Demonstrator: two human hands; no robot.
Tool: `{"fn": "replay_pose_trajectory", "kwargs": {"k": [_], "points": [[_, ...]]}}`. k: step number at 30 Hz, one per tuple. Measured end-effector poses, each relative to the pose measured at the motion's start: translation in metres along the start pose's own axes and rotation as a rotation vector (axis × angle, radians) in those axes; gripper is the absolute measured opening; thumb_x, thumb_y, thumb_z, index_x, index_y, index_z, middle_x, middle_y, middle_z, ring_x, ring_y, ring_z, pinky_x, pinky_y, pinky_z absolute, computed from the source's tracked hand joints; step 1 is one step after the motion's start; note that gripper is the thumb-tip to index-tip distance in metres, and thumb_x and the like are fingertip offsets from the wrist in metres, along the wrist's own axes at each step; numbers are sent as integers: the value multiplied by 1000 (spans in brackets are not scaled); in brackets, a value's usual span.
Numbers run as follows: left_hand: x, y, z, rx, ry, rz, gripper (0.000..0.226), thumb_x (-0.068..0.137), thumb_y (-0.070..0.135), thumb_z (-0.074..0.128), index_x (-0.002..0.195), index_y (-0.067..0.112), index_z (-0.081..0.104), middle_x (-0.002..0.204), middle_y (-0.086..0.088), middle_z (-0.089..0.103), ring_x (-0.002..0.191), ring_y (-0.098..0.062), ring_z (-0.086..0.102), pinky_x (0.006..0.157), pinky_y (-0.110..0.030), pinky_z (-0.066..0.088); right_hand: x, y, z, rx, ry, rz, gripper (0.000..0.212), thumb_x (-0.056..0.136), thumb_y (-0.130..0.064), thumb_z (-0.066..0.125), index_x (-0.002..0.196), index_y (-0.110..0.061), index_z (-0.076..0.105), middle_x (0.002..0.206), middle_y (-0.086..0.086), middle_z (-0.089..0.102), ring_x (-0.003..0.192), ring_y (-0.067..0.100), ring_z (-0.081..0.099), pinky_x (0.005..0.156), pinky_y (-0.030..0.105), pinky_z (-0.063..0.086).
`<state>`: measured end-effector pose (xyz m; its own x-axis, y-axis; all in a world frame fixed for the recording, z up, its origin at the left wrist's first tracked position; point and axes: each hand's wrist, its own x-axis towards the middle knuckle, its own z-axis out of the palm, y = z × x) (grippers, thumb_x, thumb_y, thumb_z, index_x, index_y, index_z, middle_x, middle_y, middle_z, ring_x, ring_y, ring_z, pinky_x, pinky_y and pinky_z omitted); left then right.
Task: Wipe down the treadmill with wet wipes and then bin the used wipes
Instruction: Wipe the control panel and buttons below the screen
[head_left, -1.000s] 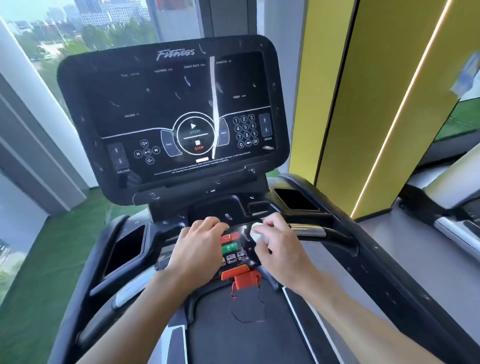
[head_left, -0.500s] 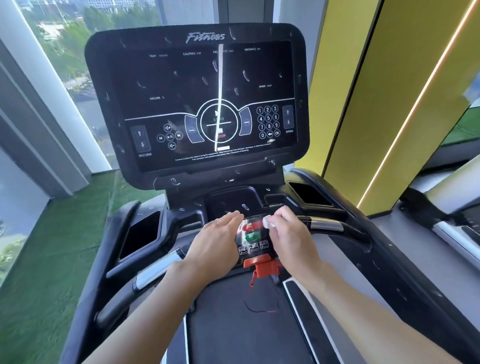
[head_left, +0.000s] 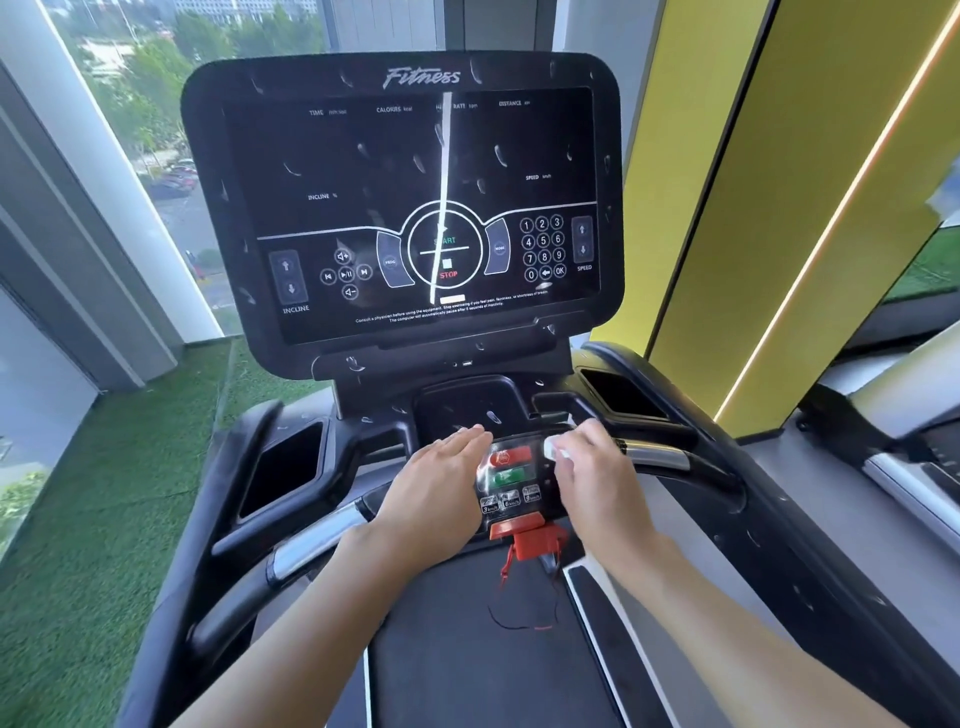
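Observation:
A black treadmill fills the head view, its big dark console screen upright ahead. Below it sits a small control pad with a red button, a green button and speed keys. A red safety clip hangs under the pad. My left hand lies flat, fingers straight, on the panel just left of the pad. My right hand is curled on the pad's right edge and pinches a small white wet wipe at its fingertips. No bin is in view.
Two black cup holders flank the pad, the left cup holder and the right cup holder. Silver handlebar grips run out to both sides. The dark belt lies below. Green turf and windows are left, a yellow wall right.
The view has shifted so the console sits further right and closer. Both hands stay on the panel beside the control pad, the right one shifting slightly with the wipe.

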<state>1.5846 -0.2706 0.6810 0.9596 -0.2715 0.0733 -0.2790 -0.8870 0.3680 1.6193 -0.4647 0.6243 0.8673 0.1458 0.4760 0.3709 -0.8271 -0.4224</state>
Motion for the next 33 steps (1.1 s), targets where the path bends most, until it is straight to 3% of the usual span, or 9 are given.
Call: {"fn": "replay_pose_trajectory", "kwargs": {"k": [3, 7, 11, 16, 20, 23, 28, 31, 33], "points": [[0, -1, 0, 2, -2, -3, 72, 85, -8, 41, 153, 14, 31, 161, 2, 28, 148, -14, 25, 116, -23, 21, -12, -6, 2, -41, -121, -184, 20, 79, 11, 67, 82, -9, 64, 79, 2, 48, 53, 22, 50, 44, 32, 44], [0, -1, 1, 2, -12, 3, 72, 85, -8, 42, 152, 13, 32, 160, 1, 30, 148, -15, 24, 118, -24, 19, -7, 11, 1, -36, -29, -38, 20, 83, 11, 58, 83, -8, 63, 83, 3, 49, 61, 26, 55, 49, 41, 48], [0, -2, 2, 4, -1, -2, 72, 85, -7, 42, 153, 14, 31, 161, 2, 28, 148, -14, 24, 119, -25, 19, -22, -5, 3, -111, -167, -231, 28, 68, 15, 71, 75, -10, 63, 75, -1, 46, 52, 18, 46, 40, 27, 38], [0, -2, 3, 7, -3, -8, 73, 85, -7, 42, 154, 15, 29, 162, 2, 26, 149, -13, 21, 118, -24, 16, -18, 5, -1, -55, -71, -34, 24, 78, 12, 64, 80, -11, 62, 79, -1, 44, 52, 20, 44, 40, 27, 33], [0, -3, 4, 4, 15, -2, 72, 86, -7, 41, 154, 15, 29, 161, 3, 27, 149, -13, 21, 118, -23, 15, -29, 3, 2, -118, -202, -211, 28, 69, 14, 70, 77, -12, 61, 76, -2, 42, 50, 16, 35, 41, 25, 27], [1, -4, 6, 5, 13, 4, 74, 85, -8, 41, 154, 14, 28, 162, 2, 25, 150, -13, 19, 119, -23, 13, -23, 8, 2, -63, -81, -32, 24, 77, 12, 65, 81, -11, 64, 79, 0, 45, 49, 20, 41, 39, 30, 34], [1, -14, 9, -39, -12, 32, 77, 85, -10, 37, 156, 15, 22, 164, 3, 17, 151, -10, 12, 117, -15, 4, -32, -3, 6, -89, -181, -169, 28, 69, 13, 70, 78, -12, 62, 77, 0, 44, 49, 21, 43, 37, 32, 37], [-6, -21, 8, -64, 30, -27, 70, 87, -8, 40, 153, 13, 32, 162, 0, 21, 149, -15, 18, 114, -16, 15, -12, 1, 2, -16, -8, 29, 17, 85, 7, 62, 84, -10, 67, 83, 2, 48, 57, 24, 53, 45, 36, 45], [-12, -27, 8, 45, 120, -72, 64, 85, 1, 46, 148, 17, 43, 148, -4, 35, 138, -24, 31, 109, -31, 29, -8, -15, 6, -3, -28, -38, 13, 83, 5, 66, 85, -8, 67, 82, 3, 49, 55, 23, 51, 45, 31, 41]]}}
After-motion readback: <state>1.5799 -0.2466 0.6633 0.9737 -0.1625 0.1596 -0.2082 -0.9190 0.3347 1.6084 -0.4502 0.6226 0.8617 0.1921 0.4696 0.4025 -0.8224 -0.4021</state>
